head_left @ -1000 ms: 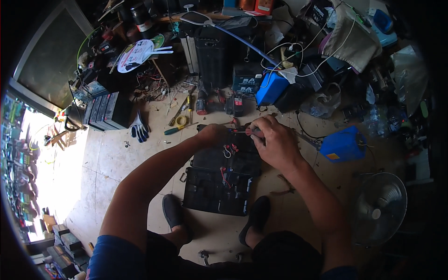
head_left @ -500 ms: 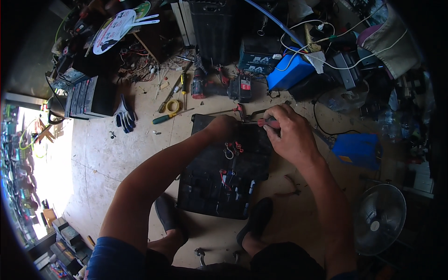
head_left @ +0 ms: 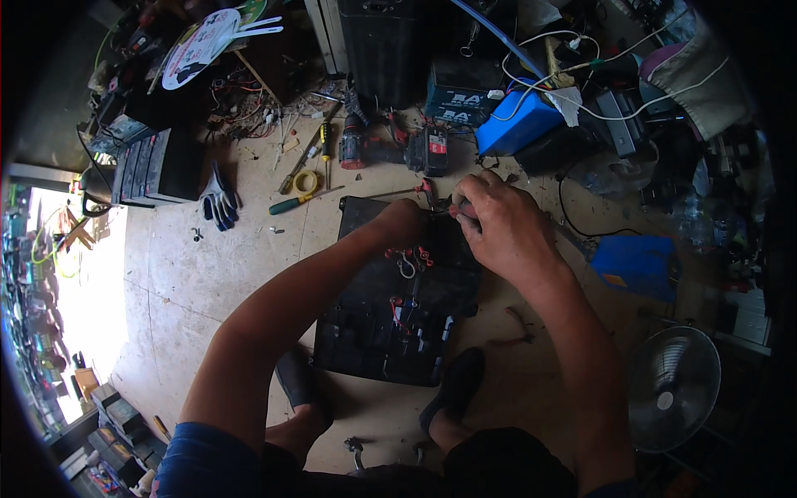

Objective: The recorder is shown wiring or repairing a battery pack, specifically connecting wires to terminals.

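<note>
A black plastic case [head_left: 353,286] lies between my feet, with small parts and a red wire on its near half. Over its far edge, my right hand [head_left: 506,220] is closed round the red handle of a screwdriver [head_left: 465,212], most of which the fingers hide. Close to the screwdriver's tip end, my left hand [head_left: 402,222] has its fingers curled; what they hold, if anything, is hidden. Just below that hand, red-ended cable connectors [head_left: 421,256] and a looped grey wire rest on the case. Beyond it lies a red-handled tool [head_left: 428,192].
Past the case are a cordless drill [head_left: 355,143], yellow tape roll [head_left: 306,182], green-handled screwdriver [head_left: 288,207] and glove [head_left: 218,199]. Pliers [head_left: 516,328] lie right of the case, near a blue box [head_left: 635,266] and a fan [head_left: 674,388]. Stacked batteries [head_left: 149,170] stand left.
My right hand has shifted slightly left and up with the screwdriver, closer to my left hand. Less of the screwdriver shows, and my left hand has edged right.
</note>
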The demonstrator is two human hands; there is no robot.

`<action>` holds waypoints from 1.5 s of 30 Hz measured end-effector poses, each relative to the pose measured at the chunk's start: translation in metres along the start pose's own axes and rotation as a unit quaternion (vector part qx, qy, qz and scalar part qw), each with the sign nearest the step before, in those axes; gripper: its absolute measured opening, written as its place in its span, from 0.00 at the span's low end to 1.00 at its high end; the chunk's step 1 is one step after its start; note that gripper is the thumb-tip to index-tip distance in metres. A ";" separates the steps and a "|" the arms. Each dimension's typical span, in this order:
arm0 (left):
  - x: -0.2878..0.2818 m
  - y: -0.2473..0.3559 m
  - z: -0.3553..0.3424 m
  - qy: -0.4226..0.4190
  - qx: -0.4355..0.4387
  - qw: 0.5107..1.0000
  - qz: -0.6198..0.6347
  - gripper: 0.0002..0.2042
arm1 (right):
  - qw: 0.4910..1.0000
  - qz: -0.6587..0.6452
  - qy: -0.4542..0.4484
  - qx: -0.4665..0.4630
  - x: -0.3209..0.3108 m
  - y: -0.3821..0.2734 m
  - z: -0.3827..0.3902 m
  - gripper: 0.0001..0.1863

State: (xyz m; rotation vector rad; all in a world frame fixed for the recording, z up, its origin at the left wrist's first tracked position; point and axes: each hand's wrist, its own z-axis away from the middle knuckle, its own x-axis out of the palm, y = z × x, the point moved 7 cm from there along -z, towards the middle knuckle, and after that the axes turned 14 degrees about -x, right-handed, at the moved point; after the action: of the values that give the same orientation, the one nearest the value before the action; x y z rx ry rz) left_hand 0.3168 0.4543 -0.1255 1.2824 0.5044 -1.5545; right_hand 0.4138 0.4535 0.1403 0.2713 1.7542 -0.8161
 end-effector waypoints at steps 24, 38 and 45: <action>-0.059 -0.005 0.073 0.243 -0.083 0.945 0.204 0.07 | 1.000 -0.009 -0.017 0.007 -0.003 0.003 -0.013 0.13; -0.036 -0.015 0.069 0.221 -0.123 0.928 0.274 0.09 | 0.993 -0.027 0.092 -0.064 -0.005 -0.006 0.002 0.17; -0.039 -0.017 0.071 0.212 -0.139 0.924 0.285 0.09 | 0.992 0.031 0.111 -0.053 -0.011 -0.003 0.001 0.20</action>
State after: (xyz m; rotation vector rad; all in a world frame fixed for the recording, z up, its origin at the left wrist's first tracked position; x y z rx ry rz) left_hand 0.2645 0.4203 -0.0705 1.3859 0.5355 -0.6938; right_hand 0.4168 0.4537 0.1516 0.3546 1.9801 -0.6643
